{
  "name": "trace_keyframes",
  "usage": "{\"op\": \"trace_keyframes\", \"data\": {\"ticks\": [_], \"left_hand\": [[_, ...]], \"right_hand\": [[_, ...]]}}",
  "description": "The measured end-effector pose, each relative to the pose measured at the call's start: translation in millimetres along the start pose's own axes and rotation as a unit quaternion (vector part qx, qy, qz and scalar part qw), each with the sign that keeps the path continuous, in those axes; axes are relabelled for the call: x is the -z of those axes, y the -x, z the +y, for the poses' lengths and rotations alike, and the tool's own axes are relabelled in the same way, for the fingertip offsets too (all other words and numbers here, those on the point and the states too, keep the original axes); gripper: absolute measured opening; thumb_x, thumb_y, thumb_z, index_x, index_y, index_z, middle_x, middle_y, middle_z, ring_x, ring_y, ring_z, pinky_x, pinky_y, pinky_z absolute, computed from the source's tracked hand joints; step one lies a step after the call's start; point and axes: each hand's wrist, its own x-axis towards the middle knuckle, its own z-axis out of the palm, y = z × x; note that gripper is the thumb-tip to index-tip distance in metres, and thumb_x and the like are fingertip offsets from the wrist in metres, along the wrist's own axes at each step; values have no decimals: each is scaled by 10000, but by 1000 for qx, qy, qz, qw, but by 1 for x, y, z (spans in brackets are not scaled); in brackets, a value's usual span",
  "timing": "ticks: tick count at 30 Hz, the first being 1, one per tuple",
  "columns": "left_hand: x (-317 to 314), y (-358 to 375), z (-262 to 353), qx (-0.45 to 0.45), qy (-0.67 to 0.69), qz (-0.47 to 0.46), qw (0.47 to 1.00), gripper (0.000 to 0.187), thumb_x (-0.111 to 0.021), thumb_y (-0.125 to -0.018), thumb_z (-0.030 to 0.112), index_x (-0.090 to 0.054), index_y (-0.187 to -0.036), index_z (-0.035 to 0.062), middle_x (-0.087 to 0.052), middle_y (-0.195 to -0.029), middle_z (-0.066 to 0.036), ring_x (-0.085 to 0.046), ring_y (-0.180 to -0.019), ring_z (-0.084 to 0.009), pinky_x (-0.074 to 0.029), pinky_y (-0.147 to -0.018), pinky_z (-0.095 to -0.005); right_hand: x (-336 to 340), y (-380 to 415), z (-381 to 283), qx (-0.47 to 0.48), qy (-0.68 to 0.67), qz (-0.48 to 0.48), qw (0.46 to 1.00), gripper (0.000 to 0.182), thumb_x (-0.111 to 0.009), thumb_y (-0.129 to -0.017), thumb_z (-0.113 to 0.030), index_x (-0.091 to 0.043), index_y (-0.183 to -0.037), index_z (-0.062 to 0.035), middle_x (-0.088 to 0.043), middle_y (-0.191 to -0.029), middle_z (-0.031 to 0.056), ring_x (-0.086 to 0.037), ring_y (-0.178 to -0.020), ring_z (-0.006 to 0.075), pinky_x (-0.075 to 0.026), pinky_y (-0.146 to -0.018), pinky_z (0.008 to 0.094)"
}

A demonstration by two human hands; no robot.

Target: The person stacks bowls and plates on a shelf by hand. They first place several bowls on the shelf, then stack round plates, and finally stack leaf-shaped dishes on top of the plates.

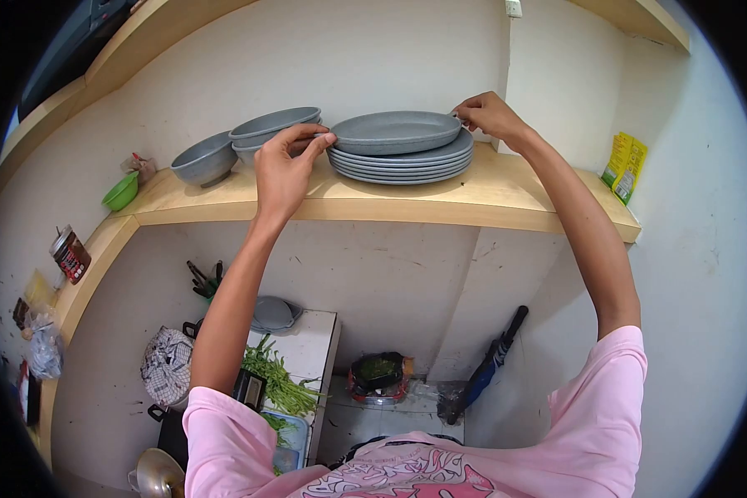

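Both hands (286, 170) grip top grey plate (395, 132).

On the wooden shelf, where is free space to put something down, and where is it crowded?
Bare wood lies right of the plate stack, up to the yellow packets. A smaller patch sits between the green bowl and the grey bowls. The middle is crowded, with both hands on the top plate.

Grey top plate (394, 131), grey plate stack (402, 163), grey bowls (241, 143). Pale wood shelf (490, 195). Small green bowl (121, 192). Yellow packets (624, 168). Pink sleeves (598, 407), printed pink shirt. Checked black-white cloth (166, 365). Green leafy vegetables (278, 382). Blue-black umbrella (485, 365). Off-white wall.
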Motion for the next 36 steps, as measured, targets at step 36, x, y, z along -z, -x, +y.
{"op": "trace_keyframes", "data": {"ticks": [36], "left_hand": [[153,480,-154,456,42,115,882,358,-548,-1100,252,-628,-1344,3,-726,-1174,-112,-699,-894,-147,-577,-773,-286]], "right_hand": [[-438,370,-35,-68,-323,-166,929,174,-627,-1009,-74,-703,-1154,-16,-737,-962,102,-703,-846,146,-537,-770,292]]}}
